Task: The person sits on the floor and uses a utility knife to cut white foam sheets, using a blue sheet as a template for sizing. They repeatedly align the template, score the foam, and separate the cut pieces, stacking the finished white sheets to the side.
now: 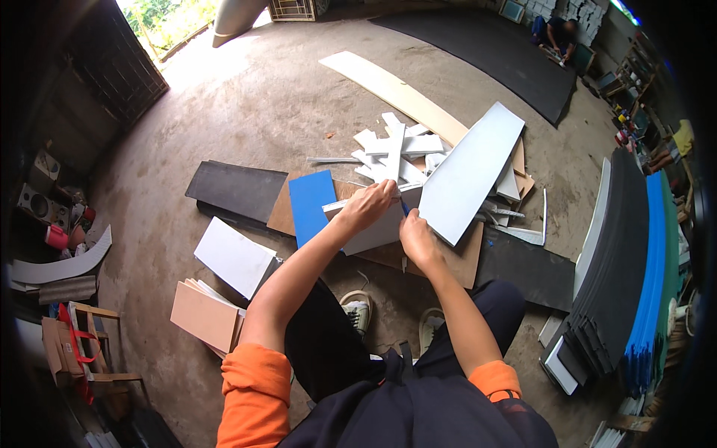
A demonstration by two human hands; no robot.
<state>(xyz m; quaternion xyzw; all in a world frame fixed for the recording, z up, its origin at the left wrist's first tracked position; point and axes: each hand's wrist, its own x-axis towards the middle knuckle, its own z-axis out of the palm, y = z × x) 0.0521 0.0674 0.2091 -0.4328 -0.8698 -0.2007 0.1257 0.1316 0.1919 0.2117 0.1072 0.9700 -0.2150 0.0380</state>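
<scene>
1. Head view: blue tool (404, 207), beyond the brown board's (464, 261) near edge; long axis pointing away, slightly left.
2. Right hand (420, 237): nearer, closed around near end.
3. Left hand (371, 203): fingers bunched beside far end — cannot tell on what.

The foreground has two hands (367, 204), two shoes (357, 311) and two orange sleeves (255, 384). One blue rectangular board (313, 204) and one co-worker (559, 35) show; white strips (397, 152) overlap beyond counting.
</scene>
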